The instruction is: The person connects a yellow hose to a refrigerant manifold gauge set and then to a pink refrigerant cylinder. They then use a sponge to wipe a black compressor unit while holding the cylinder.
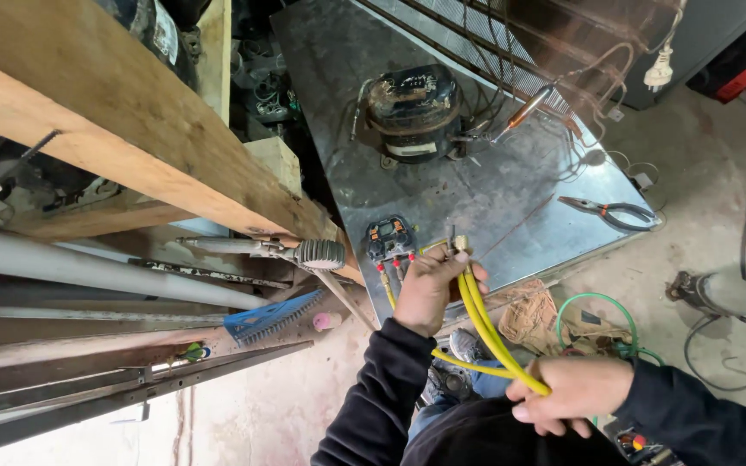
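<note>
Both hands are closed on the yellow charging hoses (pixel 485 332): I see my left hand (pixel 429 289) clamped around their upper ends, where brass fittings (pixel 458 246) stick up above the fingers, and my right hand (pixel 573 395) gripped around the lower run of the same bundle. Taking the manifold gauge set (pixel 390 239) as landmark, the fittings sit just right of it, near but apart from its ports as far as I can tell. I judge the hoses gathered and brought to the gauge set, with this end not yet threaded on. Beyond the gauge set, on the same steel sheet (pixel 511 203), stands the black compressor (pixel 414 112); to the far right of the gauge set lie pliers (pixel 608 210).
</note>
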